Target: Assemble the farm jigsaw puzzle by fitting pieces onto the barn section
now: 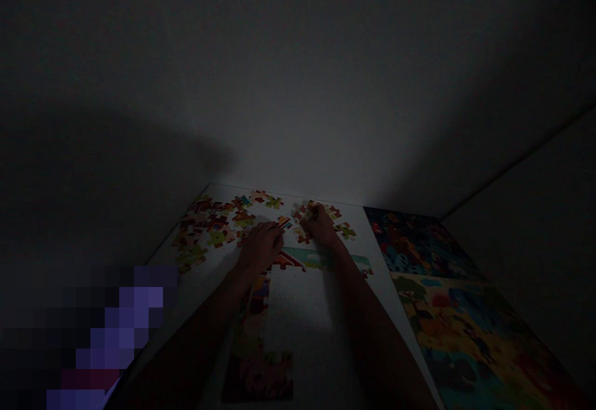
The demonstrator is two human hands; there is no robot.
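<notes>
In the dim head view my left hand (261,243) is over the white tabletop with its fingers bent forward. A jigsaw puzzle piece (284,222) with red, white and blue on it shows at its fingertips. My right hand (320,226) is closed in a pinch above a small group of loose puzzle pieces (345,231); what its fingers hold is hidden. Just below both hands runs a joined strip of puzzle (321,259), pale blue and green with a red roof shape. Another joined strip (259,301) goes down toward me along the left side, partly behind my left forearm.
Many loose puzzle pieces (214,220) lie spread at the table's far left. A joined corner section (261,376) is close to me. Two colourful pictures, a dark one (414,242) and a yellow one (465,335), lie along the right. A pale wall (298,118) stands behind the table.
</notes>
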